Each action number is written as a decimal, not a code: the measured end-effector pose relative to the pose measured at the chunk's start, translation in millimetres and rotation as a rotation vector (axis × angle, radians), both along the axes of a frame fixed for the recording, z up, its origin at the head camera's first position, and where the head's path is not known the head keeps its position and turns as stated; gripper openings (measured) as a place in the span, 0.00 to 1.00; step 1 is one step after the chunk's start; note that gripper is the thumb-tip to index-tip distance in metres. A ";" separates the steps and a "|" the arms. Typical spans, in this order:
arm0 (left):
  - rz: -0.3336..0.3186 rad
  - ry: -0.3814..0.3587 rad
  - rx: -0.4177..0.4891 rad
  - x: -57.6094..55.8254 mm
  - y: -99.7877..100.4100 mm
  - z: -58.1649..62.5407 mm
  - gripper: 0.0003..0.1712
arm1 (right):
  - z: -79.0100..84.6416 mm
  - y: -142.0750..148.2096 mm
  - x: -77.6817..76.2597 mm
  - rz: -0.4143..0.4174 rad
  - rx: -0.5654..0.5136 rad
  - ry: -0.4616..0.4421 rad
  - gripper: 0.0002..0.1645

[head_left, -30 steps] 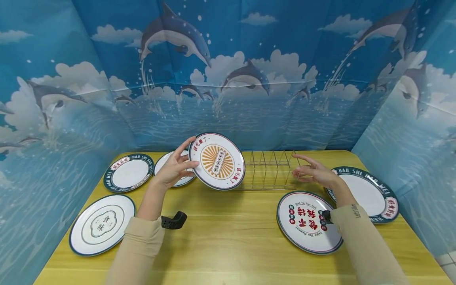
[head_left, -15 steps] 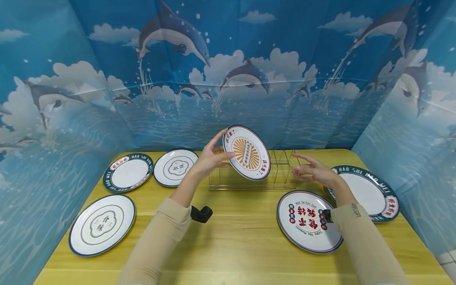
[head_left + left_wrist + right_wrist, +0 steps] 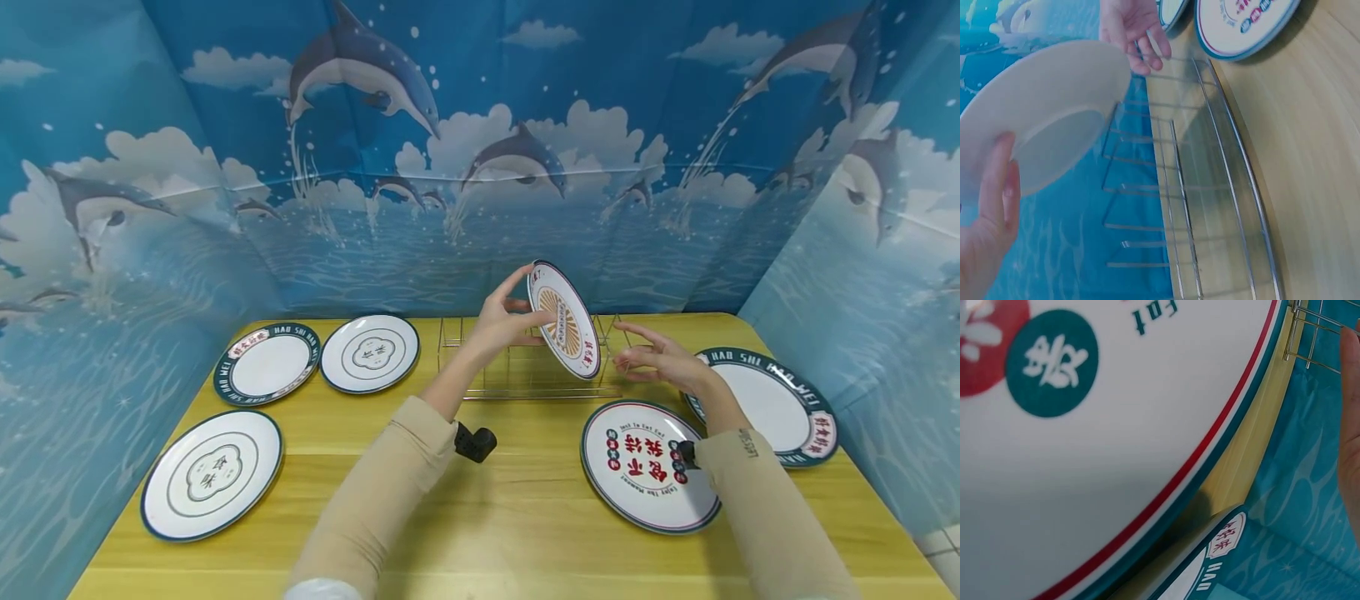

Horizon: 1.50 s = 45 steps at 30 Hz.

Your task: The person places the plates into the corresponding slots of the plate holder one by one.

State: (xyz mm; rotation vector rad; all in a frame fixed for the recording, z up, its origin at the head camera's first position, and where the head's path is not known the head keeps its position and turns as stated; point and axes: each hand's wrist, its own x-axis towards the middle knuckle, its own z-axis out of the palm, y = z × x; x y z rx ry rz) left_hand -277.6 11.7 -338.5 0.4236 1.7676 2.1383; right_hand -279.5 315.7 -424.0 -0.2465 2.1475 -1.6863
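My left hand (image 3: 501, 323) pinches the rim of a white plate (image 3: 573, 340) with an orange sunburst, thumb on its face and fingers behind. The plate is tilted on edge above the right part of a wire dish rack (image 3: 536, 395). From the left wrist view, the plate's pale underside (image 3: 1054, 81) stands apart from the rack wires below. My right hand (image 3: 663, 363) is at the rack's right end, fingers loosely extended; whether they touch the wire I cannot tell. Below that hand lies a plate with red characters (image 3: 633, 467), close up in the right wrist view.
A green-rimmed oval plate (image 3: 765, 404) lies at the right. On the left are another green-rimmed plate (image 3: 266, 367), a small white plate (image 3: 371, 354) and a larger white plate (image 3: 213, 475). A blue dolphin curtain (image 3: 480, 225) stands behind the wooden table (image 3: 517, 517).
My left hand has carried the sunburst plate rightwards, from the rack's left end to over its right part, turning it more edge-on. The right hand has stayed in place.
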 end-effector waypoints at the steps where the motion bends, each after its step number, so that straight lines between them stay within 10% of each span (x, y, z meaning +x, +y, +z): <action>1: 0.002 0.007 -0.011 0.1 3.3 1.1 0.45 | -0.2 0.0 -0.1 0.001 -0.001 0.000 0.41; 16: 0.074 0.228 -0.262 3.4 47.4 1.8 0.44 | -1.9 2.2 -1.9 0.013 0.009 -0.008 0.40; 45: 0.141 0.287 -0.410 5.3 79.4 -37.2 0.42 | -0.8 1.2 0.8 0.021 -0.002 0.016 0.39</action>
